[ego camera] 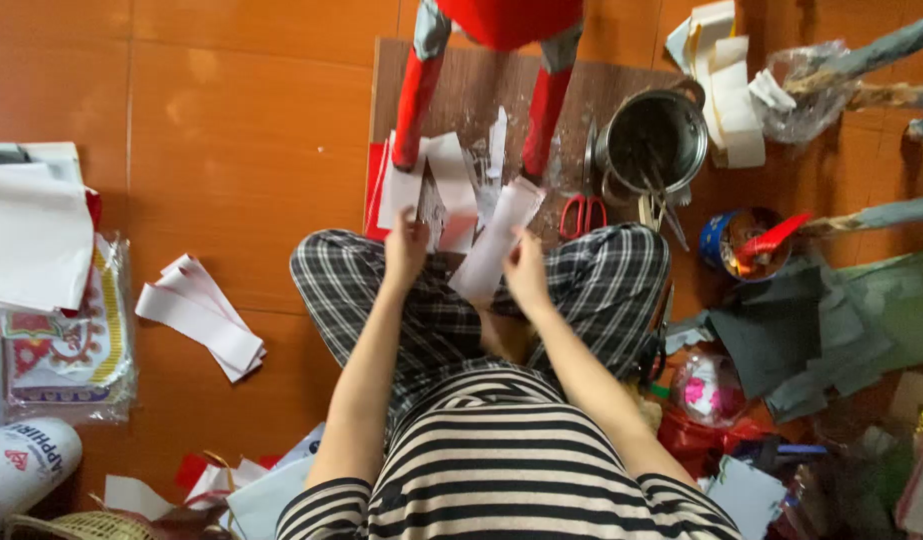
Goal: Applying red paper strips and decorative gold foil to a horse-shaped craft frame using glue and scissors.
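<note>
Fingers of the right hand (pixel 526 270) pinch a white paper strip (pixel 496 240) over the lap; the left hand (pixel 405 248) grips the white scraps beside it. This looks like sorting cut pieces, and separating them calls for a light grip. Beyond the strip lie red-handled scissors (pixel 582 214) and a steel pot (pixel 653 140).

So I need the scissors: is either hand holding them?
No: the red-handled scissors lie on the floor beside the metal pot.
</note>
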